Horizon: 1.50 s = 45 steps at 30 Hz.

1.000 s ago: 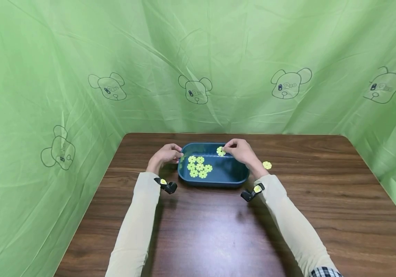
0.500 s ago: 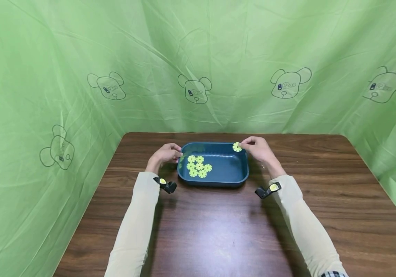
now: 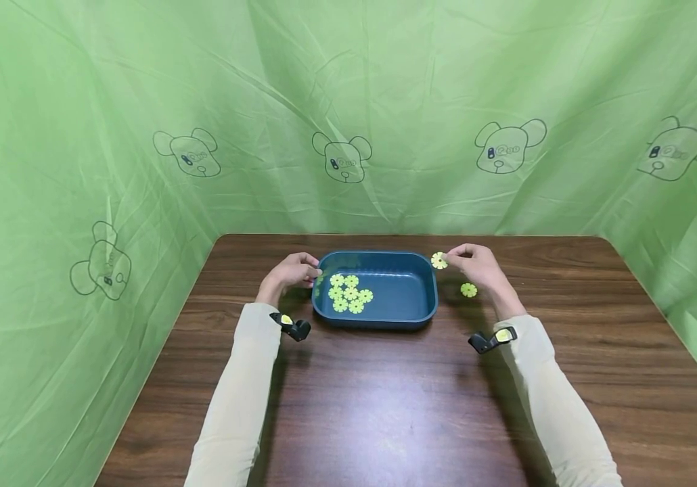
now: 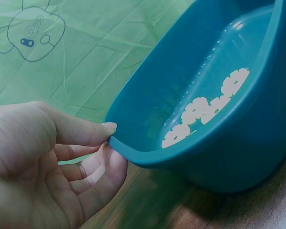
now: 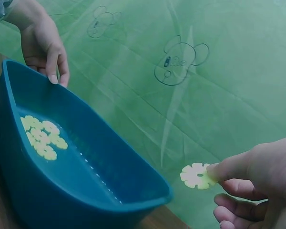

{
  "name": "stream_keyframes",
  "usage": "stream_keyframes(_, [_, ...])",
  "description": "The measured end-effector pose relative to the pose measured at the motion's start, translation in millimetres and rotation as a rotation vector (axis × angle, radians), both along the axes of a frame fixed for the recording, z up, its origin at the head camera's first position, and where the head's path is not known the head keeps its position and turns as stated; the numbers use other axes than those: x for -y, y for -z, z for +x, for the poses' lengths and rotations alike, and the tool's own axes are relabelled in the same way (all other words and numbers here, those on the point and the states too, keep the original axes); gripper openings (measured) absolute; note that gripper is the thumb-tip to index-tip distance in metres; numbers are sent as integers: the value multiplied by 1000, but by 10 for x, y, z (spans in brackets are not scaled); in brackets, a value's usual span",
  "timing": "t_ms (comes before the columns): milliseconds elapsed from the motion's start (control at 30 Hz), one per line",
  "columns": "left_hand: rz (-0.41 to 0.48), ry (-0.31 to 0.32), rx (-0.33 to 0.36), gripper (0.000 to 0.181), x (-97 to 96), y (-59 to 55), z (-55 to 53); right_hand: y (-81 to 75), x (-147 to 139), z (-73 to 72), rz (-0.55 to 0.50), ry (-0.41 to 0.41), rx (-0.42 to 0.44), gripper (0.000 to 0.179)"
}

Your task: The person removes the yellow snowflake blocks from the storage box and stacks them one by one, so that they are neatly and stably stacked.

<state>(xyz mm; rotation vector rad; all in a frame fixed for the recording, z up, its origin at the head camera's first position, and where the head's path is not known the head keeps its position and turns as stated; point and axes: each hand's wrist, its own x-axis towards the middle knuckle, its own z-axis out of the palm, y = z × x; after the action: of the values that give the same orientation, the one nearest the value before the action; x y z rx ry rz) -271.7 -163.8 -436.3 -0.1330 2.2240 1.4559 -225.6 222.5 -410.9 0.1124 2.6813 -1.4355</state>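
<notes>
A dark blue oblong basin point(image 3: 397, 297) stands on the table. My left hand point(image 3: 290, 272) pinches its left rim between thumb and fingers, as the left wrist view shows at the rim point(image 4: 133, 155). Inside, at the left, lies a cluster of joined yellow-green notched discs point(image 3: 350, 293). My right hand point(image 3: 476, 266) pinches a single flower-shaped disc point(image 5: 196, 176) with a small central hole. That disc is in the air just off the basin's right end, apart from it. Another loose disc point(image 3: 469, 290) lies on the table below the right hand.
The brown wood-grain table point(image 3: 379, 406) reaches back to a green curtain point(image 3: 421, 196) with printed bear faces. More curtain hangs at the left and right sides. A black camera mount sits on each wrist.
My right hand has moved right with the disc, from over the basin to beyond its right end. The left hand stays on the rim, and the cluster has not moved.
</notes>
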Motion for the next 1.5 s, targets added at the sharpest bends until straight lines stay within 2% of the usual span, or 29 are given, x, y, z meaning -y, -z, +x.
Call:
stream_keyframes(400, [16, 0, 1, 30, -6, -7, -7, 123, -285, 108, -26, 65, 29, 43])
stream_keyframes(567, [25, 5, 0, 29, -2, -5, -6, 226, -395, 131, 2, 90, 39, 44])
stream_keyframes(1033, [20, -6, 1, 29, -6, 19, 12, 496, -585, 143, 147, 52, 122, 40])
stream_keyframes(1333, [16, -5, -6, 29, -5, 18, 21, 616, -604, 84, 254, 82, 94, 28])
stream_keyframes(1500, [13, -6, -7, 29, -4, 12, 20, 668, -614, 51, 312, 91, 86, 28])
